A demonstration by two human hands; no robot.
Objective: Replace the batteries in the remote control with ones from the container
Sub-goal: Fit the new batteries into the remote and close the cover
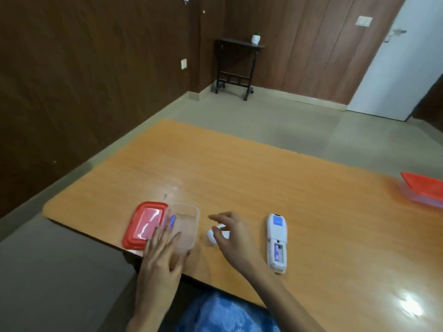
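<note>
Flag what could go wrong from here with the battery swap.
1. The clear container sits near the table's front edge under the left hand; a push might slide it off.
2. The remote lies with its battery bay open, so a knock could loosen the cell inside.
3. The small white piece under the right hand could be flicked away.

Red tray (425, 190): cut off for you by the right edge.
White cover (215, 232): partly hidden under your right hand (230, 232).
Battery (172, 221): blurred.
</note>
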